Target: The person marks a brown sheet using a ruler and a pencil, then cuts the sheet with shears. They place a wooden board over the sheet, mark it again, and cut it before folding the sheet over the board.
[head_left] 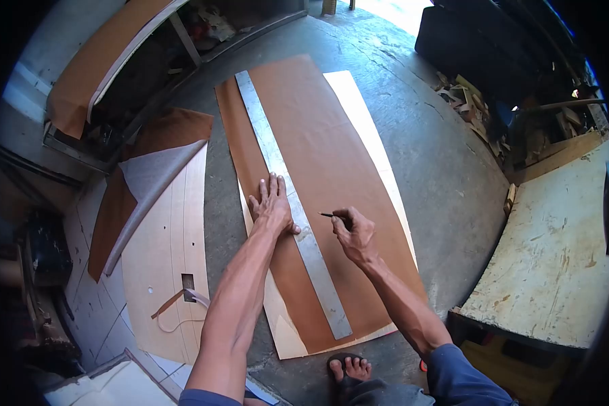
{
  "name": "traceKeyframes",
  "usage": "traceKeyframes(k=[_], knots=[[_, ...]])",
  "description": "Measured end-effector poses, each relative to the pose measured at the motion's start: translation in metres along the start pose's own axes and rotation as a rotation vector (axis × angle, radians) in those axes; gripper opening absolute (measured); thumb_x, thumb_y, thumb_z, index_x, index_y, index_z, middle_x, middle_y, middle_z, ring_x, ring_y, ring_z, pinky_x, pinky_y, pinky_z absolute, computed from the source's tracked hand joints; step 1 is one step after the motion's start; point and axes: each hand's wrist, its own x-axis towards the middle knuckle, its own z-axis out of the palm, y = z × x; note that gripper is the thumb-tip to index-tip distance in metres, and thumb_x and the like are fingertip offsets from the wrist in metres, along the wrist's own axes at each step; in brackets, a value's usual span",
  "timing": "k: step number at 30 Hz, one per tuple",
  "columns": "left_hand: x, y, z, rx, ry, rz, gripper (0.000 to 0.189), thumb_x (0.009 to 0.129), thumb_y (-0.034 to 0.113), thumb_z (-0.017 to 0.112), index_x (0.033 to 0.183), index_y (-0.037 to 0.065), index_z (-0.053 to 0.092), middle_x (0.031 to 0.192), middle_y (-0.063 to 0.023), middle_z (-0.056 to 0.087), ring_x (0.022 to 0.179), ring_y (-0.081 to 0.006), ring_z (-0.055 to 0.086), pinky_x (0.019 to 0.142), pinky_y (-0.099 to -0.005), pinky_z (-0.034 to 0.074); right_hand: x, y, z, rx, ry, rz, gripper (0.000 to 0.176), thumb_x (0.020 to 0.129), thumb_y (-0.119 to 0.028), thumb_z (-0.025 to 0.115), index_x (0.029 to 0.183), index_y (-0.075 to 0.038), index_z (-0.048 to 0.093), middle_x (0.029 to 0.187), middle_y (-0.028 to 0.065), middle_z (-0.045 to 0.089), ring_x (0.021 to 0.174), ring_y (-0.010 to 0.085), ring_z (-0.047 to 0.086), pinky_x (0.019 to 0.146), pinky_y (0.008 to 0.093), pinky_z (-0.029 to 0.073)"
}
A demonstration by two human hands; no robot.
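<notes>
A long metal ruler (311,260) lies lengthwise over a brown leather-like sheet (304,108). My left hand (274,208) rests flat with spread fingers at the ruler's left edge, some fingertips and the thumb on the metal. To the right of the ruler, my right hand (356,237) grips a dark pencil (327,215), its pale tip pointing left, close over the sheet. Under the brown sheet, a pale board (348,91) shows along the right side and at the lower left corner.
Left on the floor lies another pale board (176,250) with holes and a folded brown sheet (115,223). A worn pale bench top (548,243) stands at right, scraps (470,111) lie behind it. My sandalled foot (350,367) is at the sheet's near edge.
</notes>
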Motion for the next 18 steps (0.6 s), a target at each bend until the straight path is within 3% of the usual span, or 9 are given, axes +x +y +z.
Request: traceKeyframes(k=[2, 3, 6, 11, 15, 16, 18], knots=[[-0.003, 0.007, 0.005, 0.021, 0.031, 0.009, 0.15, 0.044, 0.036, 0.099, 0.158, 0.01, 0.005, 0.166, -0.0089, 0.003, 0.152, -0.0327, 0.004, 0.119, -0.0597, 0.017, 0.044, -0.003, 0.016, 0.116, -0.038, 0.089, 0.021, 0.091, -0.013, 0.064, 0.108, -0.001, 0.067, 0.083, 0.0145, 0.073, 0.076, 0.0216, 0.073, 0.067, 0.0337, 0.056], [-0.012, -0.01, 0.016, 0.043, -0.059, 0.015, 0.151, 0.042, 0.038, 0.099, 0.157, 0.005, 0.006, 0.165, -0.0118, 0.006, 0.152, -0.0326, 0.005, 0.12, -0.058, 0.015, 0.052, -0.005, 0.044, 0.12, -0.086, 0.18, 0.021, 0.091, -0.013, 0.064, 0.108, -0.001, 0.067, 0.083, 0.0145, 0.073, 0.076, 0.0216, 0.073, 0.067, 0.0337, 0.056], [0.012, -0.011, 0.003, 0.092, 0.026, 0.093, 0.151, 0.042, 0.044, 0.097, 0.156, -0.001, 0.008, 0.164, -0.0181, 0.007, 0.152, -0.0341, 0.006, 0.121, -0.0566, 0.013, 0.148, 0.003, 0.083, 0.228, 0.001, 0.108, 0.02, 0.091, -0.015, 0.064, 0.105, 0.0, 0.069, 0.086, 0.0165, 0.072, 0.077, 0.0245, 0.073, 0.068, 0.035, 0.056], [0.012, -0.026, 0.008, -0.01, 0.051, 0.152, 0.149, 0.045, 0.046, 0.095, 0.156, 0.0, 0.007, 0.164, -0.0178, 0.007, 0.152, -0.0333, 0.008, 0.12, -0.0572, 0.013, 0.204, 0.015, 0.134, -0.049, 0.077, -0.184, 0.021, 0.09, -0.017, 0.064, 0.104, -0.002, 0.071, 0.094, 0.0193, 0.071, 0.085, 0.0351, 0.071, 0.076, 0.0393, 0.056], [0.014, -0.02, 0.007, 0.005, 0.011, 0.116, 0.153, 0.042, 0.043, 0.096, 0.156, 0.001, 0.004, 0.165, -0.0171, 0.005, 0.152, -0.0339, 0.007, 0.119, -0.059, 0.016, 0.243, 0.009, 0.161, -0.12, 0.111, -0.206, 0.019, 0.091, -0.017, 0.062, 0.102, -0.004, 0.071, 0.095, 0.0199, 0.07, 0.087, 0.0362, 0.07, 0.078, 0.0422, 0.055], [0.012, -0.018, 0.001, 0.009, -0.029, 0.1, 0.148, 0.048, 0.039, 0.095, 0.156, 0.001, 0.002, 0.165, -0.0152, 0.002, 0.153, -0.0309, 0.005, 0.118, -0.0589, 0.017, 0.257, 0.005, 0.168, -0.116, 0.115, -0.213, 0.019, 0.091, -0.017, 0.062, 0.102, -0.004, 0.071, 0.095, 0.0199, 0.07, 0.087, 0.0362, 0.07, 0.078, 0.0422, 0.055], [0.014, -0.019, 0.002, 0.007, -0.029, 0.105, 0.149, 0.048, 0.039, 0.095, 0.156, 0.001, 0.001, 0.165, -0.0153, 0.002, 0.153, -0.031, 0.005, 0.118, -0.0588, 0.018, 0.293, -0.004, 0.184, -0.262, 0.055, -0.195, 0.021, 0.092, -0.023, 0.059, 0.098, -0.006, 0.071, 0.096, 0.0201, 0.07, 0.087, 0.0377, 0.069, 0.078, 0.0455, 0.055]])
